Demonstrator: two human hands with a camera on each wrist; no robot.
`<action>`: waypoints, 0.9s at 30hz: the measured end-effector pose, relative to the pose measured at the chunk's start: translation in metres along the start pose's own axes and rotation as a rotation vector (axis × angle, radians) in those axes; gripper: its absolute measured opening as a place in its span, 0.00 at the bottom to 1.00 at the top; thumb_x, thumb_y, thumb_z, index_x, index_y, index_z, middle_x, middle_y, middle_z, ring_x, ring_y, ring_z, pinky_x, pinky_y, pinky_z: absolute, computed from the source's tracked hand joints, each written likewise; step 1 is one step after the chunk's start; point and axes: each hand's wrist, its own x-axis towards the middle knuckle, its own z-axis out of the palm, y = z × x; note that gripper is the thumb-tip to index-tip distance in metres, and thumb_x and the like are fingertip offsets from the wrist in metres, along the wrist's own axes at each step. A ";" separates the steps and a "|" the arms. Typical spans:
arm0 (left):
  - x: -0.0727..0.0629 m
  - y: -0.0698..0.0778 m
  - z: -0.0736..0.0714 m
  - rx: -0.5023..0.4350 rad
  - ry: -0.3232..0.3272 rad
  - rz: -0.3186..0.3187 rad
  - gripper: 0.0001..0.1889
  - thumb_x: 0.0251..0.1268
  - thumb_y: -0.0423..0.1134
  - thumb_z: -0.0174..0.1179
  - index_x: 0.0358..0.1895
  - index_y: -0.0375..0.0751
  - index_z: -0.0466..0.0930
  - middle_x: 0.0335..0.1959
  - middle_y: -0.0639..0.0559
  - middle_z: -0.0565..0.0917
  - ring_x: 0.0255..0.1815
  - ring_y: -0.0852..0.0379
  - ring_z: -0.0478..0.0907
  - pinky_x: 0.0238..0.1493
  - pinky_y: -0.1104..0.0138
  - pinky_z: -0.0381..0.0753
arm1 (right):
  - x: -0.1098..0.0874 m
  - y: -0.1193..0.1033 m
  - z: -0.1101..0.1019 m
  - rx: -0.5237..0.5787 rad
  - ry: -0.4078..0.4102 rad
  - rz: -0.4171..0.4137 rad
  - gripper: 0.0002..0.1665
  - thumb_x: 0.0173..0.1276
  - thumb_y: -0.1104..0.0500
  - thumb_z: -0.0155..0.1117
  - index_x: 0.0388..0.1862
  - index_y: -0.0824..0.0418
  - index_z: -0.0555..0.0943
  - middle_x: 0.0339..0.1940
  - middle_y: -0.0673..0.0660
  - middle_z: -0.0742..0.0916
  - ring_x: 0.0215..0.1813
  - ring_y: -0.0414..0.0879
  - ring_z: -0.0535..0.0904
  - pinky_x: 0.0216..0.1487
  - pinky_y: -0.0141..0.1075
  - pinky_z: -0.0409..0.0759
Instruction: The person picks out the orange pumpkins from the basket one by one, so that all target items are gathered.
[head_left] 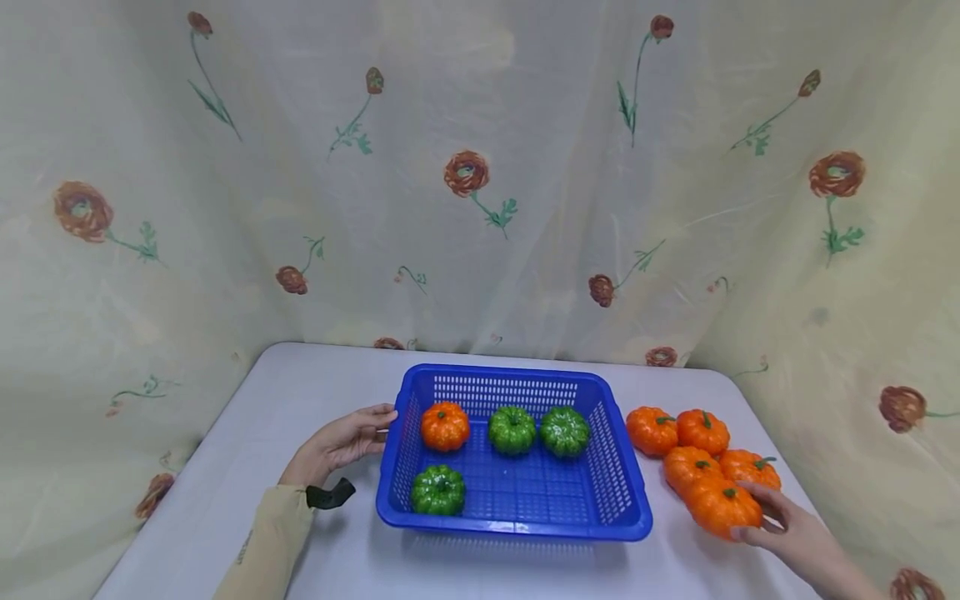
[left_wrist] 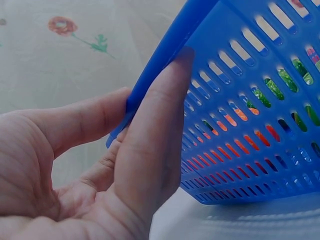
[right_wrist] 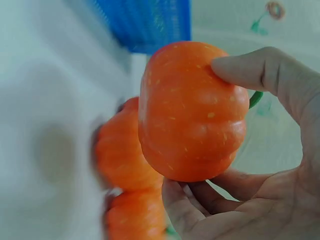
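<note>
A blue plastic basket [head_left: 517, 527] holds an orange pumpkin [head_left: 445, 427] at its back left and several green pumpkins [head_left: 438, 490]. My left hand [head_left: 341, 442] pinches the basket's left rim [left_wrist: 165, 55] between thumb and fingers. On the right, my right hand [head_left: 787, 529] grips an orange pumpkin [right_wrist: 192, 112] between thumb and fingers, above the table as its shadow shows. Just behind it sit several more orange pumpkins [head_left: 703, 431], close together beside the basket. The green stem of the held pumpkin points toward my palm in the right wrist view.
The white table [head_left: 315, 375] has rounded back corners. A pale curtain [head_left: 540, 208] printed with flowers hangs behind it and along both sides. A black strap [head_left: 330, 494] is on my left wrist, at the end of a beige sleeve [head_left: 262, 542].
</note>
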 end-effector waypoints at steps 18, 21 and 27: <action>0.001 -0.003 -0.005 -0.013 0.000 0.008 0.09 0.76 0.34 0.45 0.55 0.41 0.65 0.44 0.48 0.81 0.43 0.56 0.82 0.42 0.65 0.87 | 0.025 0.048 0.016 -0.001 0.010 0.020 0.56 0.68 0.44 0.61 0.72 0.78 0.43 0.71 0.83 0.51 0.70 0.79 0.49 0.67 0.66 0.61; 0.001 -0.002 -0.004 -0.014 0.015 0.004 0.12 0.76 0.34 0.47 0.57 0.40 0.64 0.45 0.47 0.81 0.42 0.55 0.82 0.44 0.64 0.86 | 0.024 0.043 0.015 -0.017 0.020 0.016 0.58 0.67 0.41 0.61 0.72 0.77 0.43 0.71 0.81 0.53 0.70 0.78 0.49 0.68 0.66 0.58; 0.001 -0.001 -0.002 0.010 0.024 0.007 0.18 0.76 0.35 0.47 0.63 0.38 0.58 0.46 0.47 0.81 0.42 0.56 0.82 0.44 0.64 0.86 | 0.018 0.019 0.010 -0.045 0.064 -0.014 0.58 0.65 0.39 0.63 0.73 0.75 0.45 0.71 0.81 0.54 0.69 0.78 0.50 0.67 0.68 0.58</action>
